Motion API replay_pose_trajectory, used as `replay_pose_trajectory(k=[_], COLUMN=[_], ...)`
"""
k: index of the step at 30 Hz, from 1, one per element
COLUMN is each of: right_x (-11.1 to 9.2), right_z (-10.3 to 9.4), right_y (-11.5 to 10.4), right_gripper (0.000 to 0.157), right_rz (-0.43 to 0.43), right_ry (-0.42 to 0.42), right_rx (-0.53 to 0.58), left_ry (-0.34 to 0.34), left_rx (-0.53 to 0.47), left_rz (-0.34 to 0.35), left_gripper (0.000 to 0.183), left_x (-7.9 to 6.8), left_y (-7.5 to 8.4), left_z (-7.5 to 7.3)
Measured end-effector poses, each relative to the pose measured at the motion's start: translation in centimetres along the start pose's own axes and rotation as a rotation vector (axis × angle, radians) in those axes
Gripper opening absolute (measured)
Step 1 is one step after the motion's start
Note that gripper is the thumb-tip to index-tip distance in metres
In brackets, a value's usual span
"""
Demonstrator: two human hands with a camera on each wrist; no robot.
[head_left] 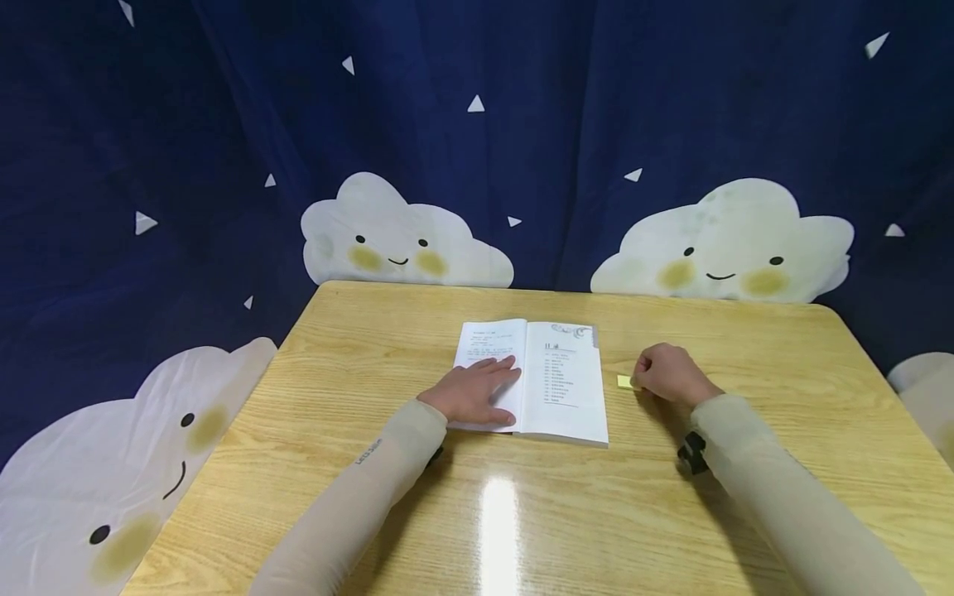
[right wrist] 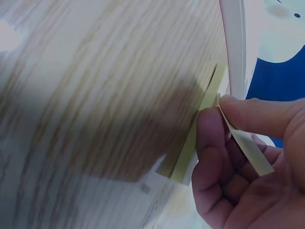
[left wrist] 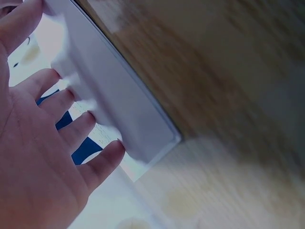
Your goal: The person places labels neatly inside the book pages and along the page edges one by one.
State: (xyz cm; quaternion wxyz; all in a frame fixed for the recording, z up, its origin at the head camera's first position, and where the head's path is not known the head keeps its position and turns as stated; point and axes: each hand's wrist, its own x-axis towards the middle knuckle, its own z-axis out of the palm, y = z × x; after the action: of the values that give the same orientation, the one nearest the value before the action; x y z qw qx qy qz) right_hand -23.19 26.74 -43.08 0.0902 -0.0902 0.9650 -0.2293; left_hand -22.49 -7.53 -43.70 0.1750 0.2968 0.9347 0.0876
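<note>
An open book (head_left: pixel 570 389) lies on the table, its right page printed with a list of lines. My left hand (head_left: pixel 477 391) rests on the left page with fingers spread. In the left wrist view, the fingertips (left wrist: pixel 114 149) press on the page near its edge. Right of the book, my right hand (head_left: pixel 668 372) pinches a yellow sticky note (right wrist: pixel 251 151) between thumb and curled index finger. A small yellow sticky-note pad (head_left: pixel 624 382) lies on the table just beside these fingers; the right wrist view shows the pad (right wrist: pixel 183 162) edge-on.
The wooden table (head_left: pixel 358 348) extends around the book on all sides. Behind it hangs a dark blue curtain (head_left: pixel 432 124) with white clouds and triangles. A bright light reflection lies on the tabletop in front of the book.
</note>
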Motion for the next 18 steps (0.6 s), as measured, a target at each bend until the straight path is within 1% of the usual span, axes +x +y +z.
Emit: replay_pose_trajectory(k=[7, 18], right_x=[-0.1, 0.11], right_z=[-0.17, -0.1], right_y=[-0.22, -0.09], right_gripper=[0.014, 0.015], right_rz=[0.051, 0.081], right_ry=[-0.034, -0.045], right_rx=[0.032, 0.037], left_ry=[-0.001, -0.001], left_rx=[-0.014, -0.017], left_rz=[-0.001, -0.006], left_gripper=[0.08, 0.08], left_x=[0.0, 0.01], left_y=[-0.02, -0.06], left_z=[0.05, 0.18])
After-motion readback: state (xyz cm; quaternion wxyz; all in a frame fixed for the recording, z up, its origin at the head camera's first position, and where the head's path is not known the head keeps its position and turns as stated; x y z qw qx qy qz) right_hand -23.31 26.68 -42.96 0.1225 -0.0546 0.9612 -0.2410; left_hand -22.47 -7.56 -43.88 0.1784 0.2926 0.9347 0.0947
